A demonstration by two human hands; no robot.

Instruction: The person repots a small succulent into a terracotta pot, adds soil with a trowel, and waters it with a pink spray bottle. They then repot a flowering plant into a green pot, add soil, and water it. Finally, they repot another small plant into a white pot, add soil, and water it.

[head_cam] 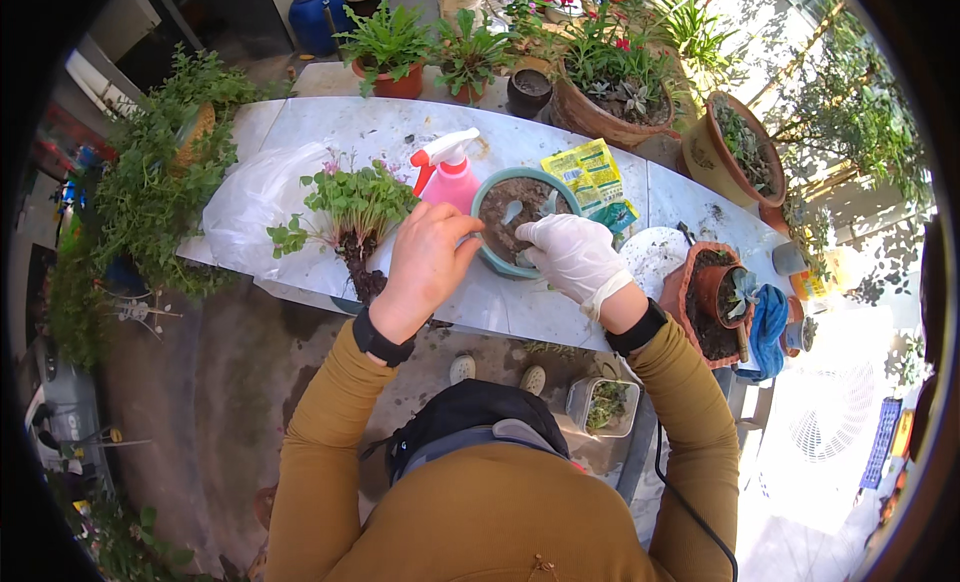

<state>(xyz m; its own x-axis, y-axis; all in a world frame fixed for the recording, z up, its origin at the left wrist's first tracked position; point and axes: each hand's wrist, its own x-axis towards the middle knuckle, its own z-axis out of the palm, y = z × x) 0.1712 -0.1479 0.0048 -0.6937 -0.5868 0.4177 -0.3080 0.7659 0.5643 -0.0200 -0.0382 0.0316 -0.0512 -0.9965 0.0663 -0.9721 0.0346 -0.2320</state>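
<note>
A round green pot [491, 265] filled with soil stands before me, with a few pale succulent leaves [513, 211] on the soil. My left hand [431, 263], bare, is at the pot's left rim, its thumb and forefinger near each other; whether anything is between them I cannot tell. My right hand [574, 258], in a white glove, reaches over the pot's right side with its fingertips at the soil, near a pale leaf; its grip is hidden. Behind my left hand is a pink spray bottle [453, 183] with a white and red head. A leafy plant with bare, soil-covered roots [360, 207] lies further left.
A clear plastic bag [259, 214] lies on the left of the white tabletop [330, 124]. Yellow-green packets [589, 175] lie behind the pot. To the right are a white plate [651, 255], a terracotta planter [679, 297] and a blue cloth [766, 334]. Potted plants line the far edge.
</note>
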